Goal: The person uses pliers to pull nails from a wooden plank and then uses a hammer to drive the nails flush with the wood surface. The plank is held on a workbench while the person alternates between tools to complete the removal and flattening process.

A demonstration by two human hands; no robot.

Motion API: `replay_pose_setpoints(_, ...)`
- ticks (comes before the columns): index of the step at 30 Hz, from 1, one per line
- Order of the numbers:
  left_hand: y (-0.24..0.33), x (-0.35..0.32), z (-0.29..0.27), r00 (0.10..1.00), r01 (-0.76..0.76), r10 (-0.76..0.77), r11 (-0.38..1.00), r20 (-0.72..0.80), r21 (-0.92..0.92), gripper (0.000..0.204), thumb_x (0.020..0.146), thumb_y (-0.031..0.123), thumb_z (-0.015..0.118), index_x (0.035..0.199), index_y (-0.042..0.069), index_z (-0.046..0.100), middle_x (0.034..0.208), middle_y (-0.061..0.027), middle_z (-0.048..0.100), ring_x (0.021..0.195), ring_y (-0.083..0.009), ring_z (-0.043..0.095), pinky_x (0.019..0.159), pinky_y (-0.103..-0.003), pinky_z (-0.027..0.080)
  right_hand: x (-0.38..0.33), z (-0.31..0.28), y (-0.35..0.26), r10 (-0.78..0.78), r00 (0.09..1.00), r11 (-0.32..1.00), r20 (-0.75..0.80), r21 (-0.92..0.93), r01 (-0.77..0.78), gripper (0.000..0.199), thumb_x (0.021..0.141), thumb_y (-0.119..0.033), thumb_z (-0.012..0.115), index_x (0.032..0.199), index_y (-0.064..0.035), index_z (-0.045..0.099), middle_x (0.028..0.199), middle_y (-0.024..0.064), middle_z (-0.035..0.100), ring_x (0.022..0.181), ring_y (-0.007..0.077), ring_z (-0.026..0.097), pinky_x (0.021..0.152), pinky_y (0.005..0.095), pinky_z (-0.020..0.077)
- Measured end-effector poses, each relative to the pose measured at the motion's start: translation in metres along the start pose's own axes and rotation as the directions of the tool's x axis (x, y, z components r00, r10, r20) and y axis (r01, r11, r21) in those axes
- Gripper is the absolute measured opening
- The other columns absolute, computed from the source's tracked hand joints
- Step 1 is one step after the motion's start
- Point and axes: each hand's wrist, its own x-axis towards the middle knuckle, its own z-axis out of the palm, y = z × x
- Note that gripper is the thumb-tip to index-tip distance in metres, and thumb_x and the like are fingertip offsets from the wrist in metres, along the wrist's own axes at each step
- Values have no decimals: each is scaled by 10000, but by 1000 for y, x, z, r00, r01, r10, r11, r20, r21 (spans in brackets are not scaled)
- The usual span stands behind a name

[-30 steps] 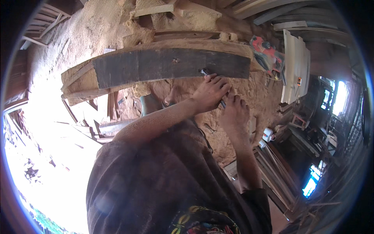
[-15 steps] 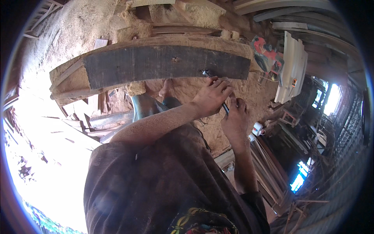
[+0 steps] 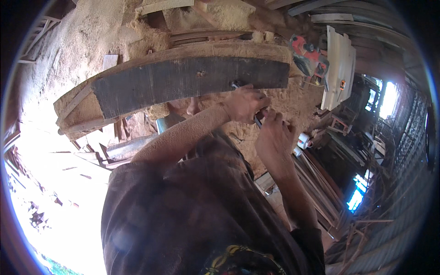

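at ten o'clock from the hands lies a dark wooden board (image 3: 151, 85). the left hand's (image 3: 244, 103) fingers are clamped round a slim hand tool (image 3: 236, 84), its metal tip pointing to eleven o'clock over the board's right part. the right hand's (image 3: 274, 134) fingers close on its near end. at one o'clock, a red power tool (image 3: 308, 56) sits beside pale planks (image 3: 338, 73).
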Motion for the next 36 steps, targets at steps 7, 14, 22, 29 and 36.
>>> replay_pose_setpoints(7,3,7,5,987,-7,-13,992,160,129,197,861,288,791,982,143,736,964,-66,746,991,-263,748,949,-457,537,7,40,13,215,963,955,162,173,-242,308,965,-92,622,1249,19,584,1121,261,700,1070,451,736,897,559,583)
replay_pose_setpoints(14,2,15,-4,963,29,-80,980,257,195,200,919,330,737,1030,164,750,975,-54,743,1047,-274,743,972,-469,545,21,41,27,172,978,946,115,259,-197,358,924,-51,631,1277,-6,598,1125,293,721,1093,489,723,934,582,581)
replay_pose_setpoints(22,-3,17,-2,972,22,-65,982,225,188,247,876,340,776,1034,153,738,939,-99,730,987,-314,759,908,-525,587,5,47,26,164,979,941,125,278,-193,398,938,-64,635,1333,-25,616,1148,273,746,1061,471,744,918,597,583)
replay_pose_setpoints(29,-20,7,40,986,-76,33,962,165,261,239,776,292,809,982,182,755,959,-89,753,952,-340,753,829,-539,580,18,73,32,102,989,949,-103,309,-66,385,966,-94,622,1345,-22,605,1079,271,753,1002,474,755,851,591,594)
replay_pose_setpoints(36,-25,10,34,982,-184,164,949,98,255,242,758,269,798,937,121,727,871,-79,712,862,-332,750,785,-488,596,32,81,41,156,988,935,20,320,-154,424,983,-197,683,1353,-9,597,1141,265,738,1087,471,737,892,590,574)
